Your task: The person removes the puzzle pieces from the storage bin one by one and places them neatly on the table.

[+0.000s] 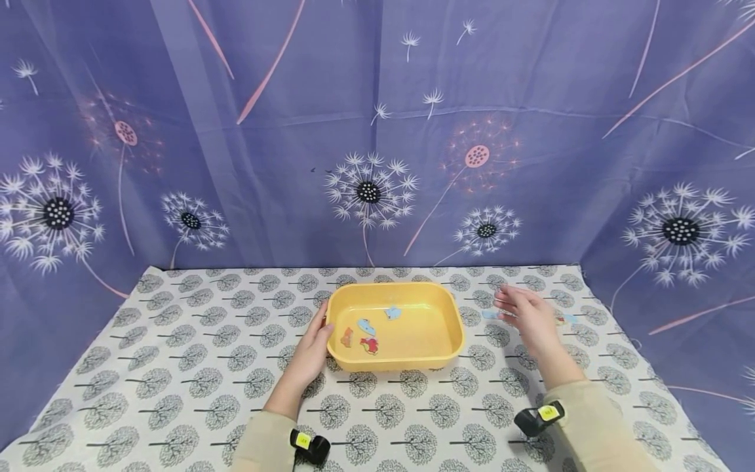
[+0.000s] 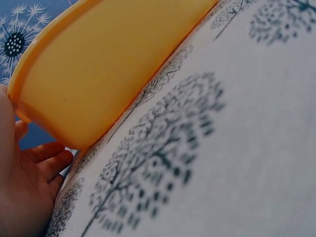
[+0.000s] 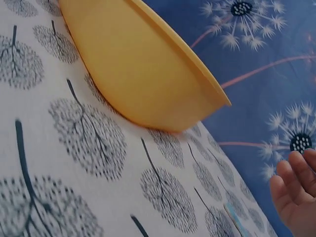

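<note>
A yellow plastic tub (image 1: pixel 421 335) stands on the patterned cloth. My left hand (image 1: pixel 310 352) grips its left end, the thumb over the rim and the fingers against the outer wall. Inside the tub lie small flat cutouts: a light blue piece (image 1: pixel 392 313), another blue piece (image 1: pixel 366 326), an orange piece (image 1: pixel 347 337) and a red piece (image 1: pixel 369 345). To the right of the tub, my right hand (image 1: pixel 531 321) is held over the cloth with its fingers relaxed and nothing in them. Beside its fingertips is a light blue strip-like piece (image 1: pixel 489 314); behind the hand a blue-and-red piece (image 1: pixel 571 319) shows partly.
Tree-print cloth (image 1: pixel 194 400) covers the tabletop. A purple dandelion-print curtain (image 1: pixel 283 164) hangs along the back and both sides, close to the table's far edge. Each wrist wears a black camera on a strap.
</note>
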### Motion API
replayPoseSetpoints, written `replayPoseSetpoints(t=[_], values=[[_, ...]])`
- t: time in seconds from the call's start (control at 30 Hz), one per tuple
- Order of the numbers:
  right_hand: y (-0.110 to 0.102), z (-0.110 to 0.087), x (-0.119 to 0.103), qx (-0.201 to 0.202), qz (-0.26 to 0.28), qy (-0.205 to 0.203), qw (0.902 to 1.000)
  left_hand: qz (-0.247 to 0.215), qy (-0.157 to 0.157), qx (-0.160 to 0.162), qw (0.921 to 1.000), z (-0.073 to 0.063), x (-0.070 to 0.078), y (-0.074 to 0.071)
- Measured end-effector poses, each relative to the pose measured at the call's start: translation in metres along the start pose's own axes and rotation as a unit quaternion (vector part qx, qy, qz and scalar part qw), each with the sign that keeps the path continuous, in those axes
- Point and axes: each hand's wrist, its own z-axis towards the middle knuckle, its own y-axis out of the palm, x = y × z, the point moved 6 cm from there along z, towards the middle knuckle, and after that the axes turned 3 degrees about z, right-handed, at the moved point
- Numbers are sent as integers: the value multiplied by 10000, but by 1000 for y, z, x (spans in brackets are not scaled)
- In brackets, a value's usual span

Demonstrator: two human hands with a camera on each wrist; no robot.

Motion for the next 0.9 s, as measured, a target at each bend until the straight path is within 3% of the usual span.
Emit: replayPoseSetpoints(t=[0.23, 0.6, 0.9], values=[[25, 2, 0, -242, -369, 44, 9990, -25, 58, -21, 10000, 1, -1, 0], [60, 4, 0, -473, -459, 102, 9978, -105, 1, -11, 9999, 1, -1, 0], [90, 5, -7, -673, -877, -140, 9938, -75, 8, -13, 10000, 0, 1, 0]])
